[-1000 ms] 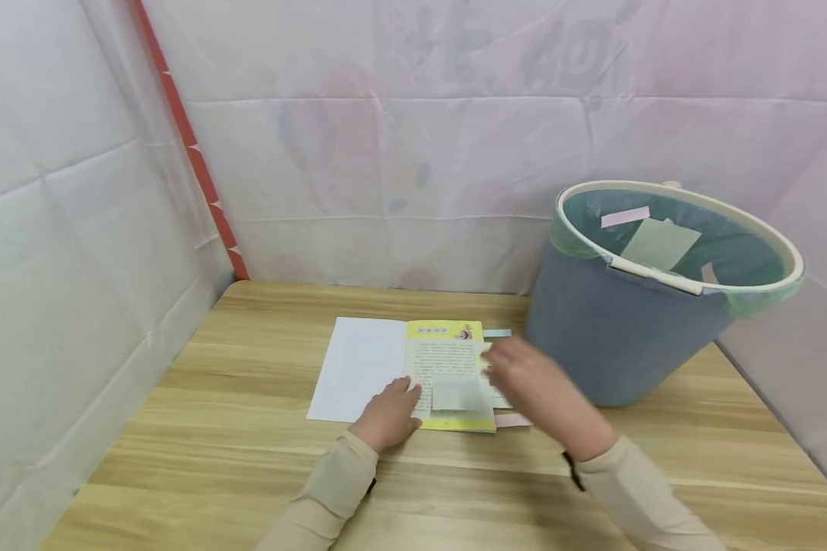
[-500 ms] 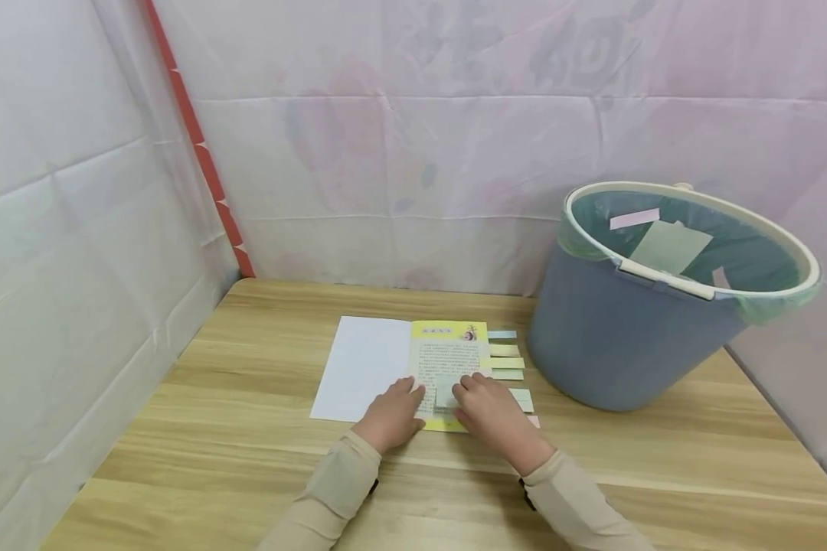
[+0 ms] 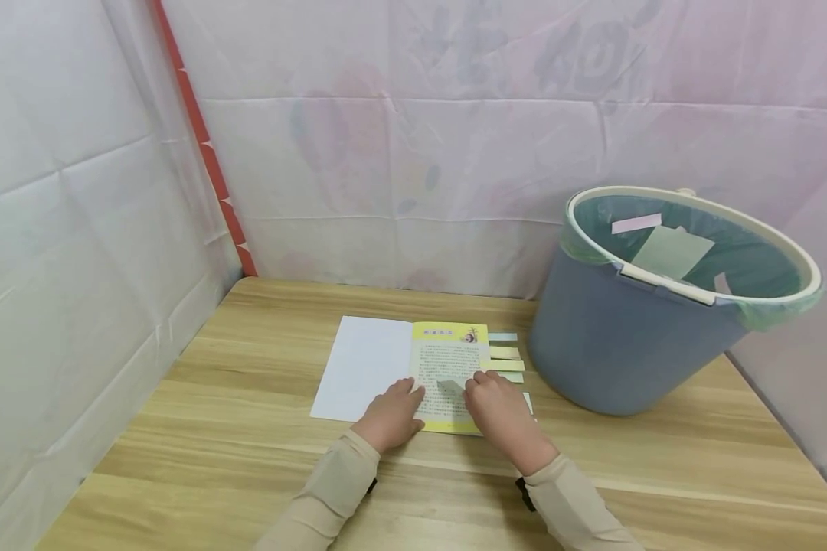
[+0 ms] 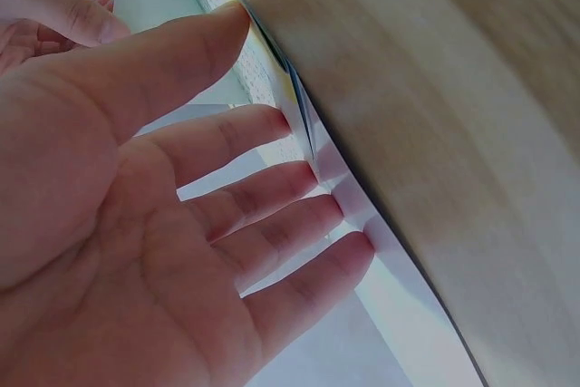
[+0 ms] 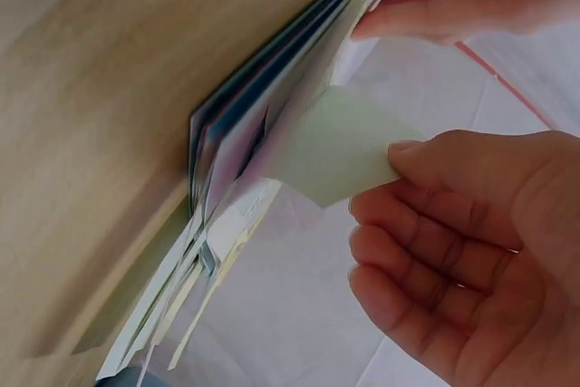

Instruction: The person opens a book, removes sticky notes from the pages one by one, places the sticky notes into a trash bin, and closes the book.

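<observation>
An open booklet [image 3: 448,356] lies on the table, with a blank white left page and a printed right page bordered in yellow. My left hand [image 3: 389,413] rests across its lower middle, fingers extended and thumb at the bottom edge. In the right wrist view, my right hand [image 5: 462,233] pinches the edge of a pale green sticky note [image 5: 340,147] between thumb and forefinger. The note stands up from the page, its far side still meeting the paper. Several coloured paper tabs [image 3: 506,366] stick out along the booklet's right edge; my right hand covers the lower ones in the head view.
A blue-grey bin [image 3: 634,344] with a green liner and cream rim stands right of the booklet. A pale green sheet [image 3: 674,251] and pink strips [image 3: 636,223] show inside it. A white cloth [image 3: 386,168] hangs behind the wooden table [image 3: 248,459].
My right hand came down from beside the tabs onto the sticky note, which lay flat and is now raised from the page. My left hand stays on the booklet.
</observation>
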